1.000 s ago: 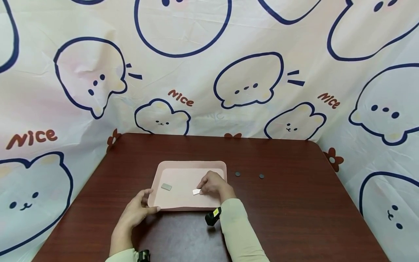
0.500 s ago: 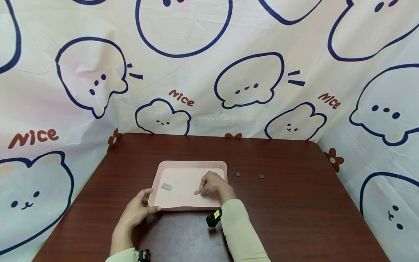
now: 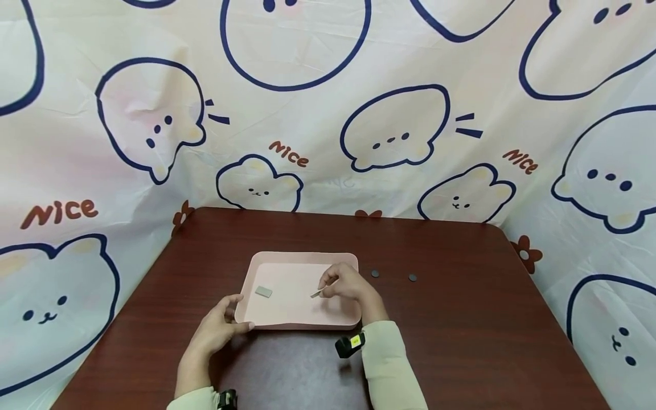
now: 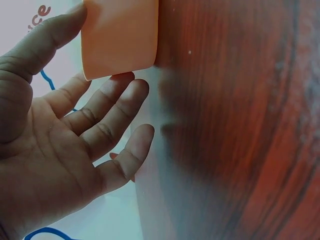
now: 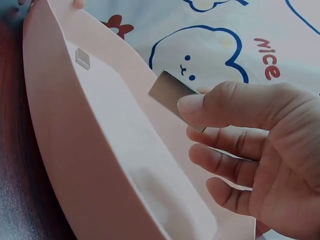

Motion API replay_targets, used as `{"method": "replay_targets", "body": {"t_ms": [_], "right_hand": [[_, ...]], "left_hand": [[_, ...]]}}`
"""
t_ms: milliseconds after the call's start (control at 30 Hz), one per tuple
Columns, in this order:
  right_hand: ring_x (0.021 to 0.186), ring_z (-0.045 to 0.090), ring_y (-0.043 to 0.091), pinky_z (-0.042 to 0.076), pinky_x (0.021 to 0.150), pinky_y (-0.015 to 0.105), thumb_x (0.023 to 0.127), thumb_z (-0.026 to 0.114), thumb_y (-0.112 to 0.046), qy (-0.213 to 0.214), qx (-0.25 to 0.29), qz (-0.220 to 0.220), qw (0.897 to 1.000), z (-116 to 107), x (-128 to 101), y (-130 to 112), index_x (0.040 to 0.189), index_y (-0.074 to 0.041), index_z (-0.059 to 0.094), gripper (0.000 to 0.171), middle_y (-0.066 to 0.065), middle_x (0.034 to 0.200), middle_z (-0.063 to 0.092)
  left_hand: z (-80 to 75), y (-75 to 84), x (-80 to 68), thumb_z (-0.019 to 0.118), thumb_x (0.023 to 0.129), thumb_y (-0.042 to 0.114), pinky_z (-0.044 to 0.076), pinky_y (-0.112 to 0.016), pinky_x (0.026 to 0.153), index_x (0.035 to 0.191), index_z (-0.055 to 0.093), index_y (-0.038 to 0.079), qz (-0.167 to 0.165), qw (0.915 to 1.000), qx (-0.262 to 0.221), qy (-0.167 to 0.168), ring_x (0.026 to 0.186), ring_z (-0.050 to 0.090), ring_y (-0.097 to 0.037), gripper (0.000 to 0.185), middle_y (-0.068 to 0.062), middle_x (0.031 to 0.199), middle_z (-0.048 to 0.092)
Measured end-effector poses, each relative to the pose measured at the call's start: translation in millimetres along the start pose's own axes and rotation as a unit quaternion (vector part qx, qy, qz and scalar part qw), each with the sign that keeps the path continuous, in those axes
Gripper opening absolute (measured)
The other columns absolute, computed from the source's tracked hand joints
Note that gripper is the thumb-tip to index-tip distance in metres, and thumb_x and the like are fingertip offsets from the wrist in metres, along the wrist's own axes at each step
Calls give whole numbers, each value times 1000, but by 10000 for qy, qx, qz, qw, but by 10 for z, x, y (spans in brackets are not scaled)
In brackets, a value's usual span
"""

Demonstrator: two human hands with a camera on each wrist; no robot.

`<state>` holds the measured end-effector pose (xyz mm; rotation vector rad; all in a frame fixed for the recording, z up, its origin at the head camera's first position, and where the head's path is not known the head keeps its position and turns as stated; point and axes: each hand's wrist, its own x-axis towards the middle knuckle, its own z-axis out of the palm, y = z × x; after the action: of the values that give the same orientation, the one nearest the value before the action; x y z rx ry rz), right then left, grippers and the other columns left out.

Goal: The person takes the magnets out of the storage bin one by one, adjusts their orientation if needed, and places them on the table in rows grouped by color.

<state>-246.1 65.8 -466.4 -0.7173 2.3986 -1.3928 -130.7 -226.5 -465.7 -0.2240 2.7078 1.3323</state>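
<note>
Metal plate [image 3: 316,294] pinched in right hand [image 3: 350,286] over pink tray [image 3: 302,257]; left hand [image 3: 217,330] spread at its corner; backdrop reads "Nice" [image 3: 288,154].

Dark wooden table [image 3: 461,319] — cartoon-animal cloth backdrop [image 3: 328,114] behind and beside it

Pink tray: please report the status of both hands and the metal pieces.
Right hand pinches metal plate, lifted above pink tray. Left hand steadies tray corner. Second plate lies in tray. Nothing in the way.

Tray [image 3: 302,257] mid-table [image 3: 461,341] — plate [image 3: 263,291] inside, two discs [image 3: 375,273] right of it.
</note>
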Motion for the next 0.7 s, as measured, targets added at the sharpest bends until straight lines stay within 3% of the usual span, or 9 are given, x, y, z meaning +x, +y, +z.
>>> {"method": "replay_targets", "body": {"t_ms": [167,400,700], "right_hand": [[79,53,16,45,62,28,68,76,1,65,-67,-31,10000,-2,-31,0,73,-8,70,11,-4,75,60],[85,53,18,44,72,34,74,75,-7,384,-726,-327,9961,-99,-148,-55,75,-12,70,7,-6,84,56],[80,52,24,43,66,33,74,74,-5,932,-769,-367,9920,-333,-386,48,74,-14,69,11,-6,87,56]], "left_hand": [[4,-1,-1,81,71,22,40,-39,71,133,44,6,18,10000,27,-12,87,55,-26,74,-14,99,58],[-11,15,20,81,70,22,41,-39,72,131,46,5,42,9999,126,-18,88,55,-25,73,-12,98,59],[20,20,26,80,71,18,41,-41,78,132,45,3,149,9999,45,-1,95,56,-27,72,-16,110,58]]}}
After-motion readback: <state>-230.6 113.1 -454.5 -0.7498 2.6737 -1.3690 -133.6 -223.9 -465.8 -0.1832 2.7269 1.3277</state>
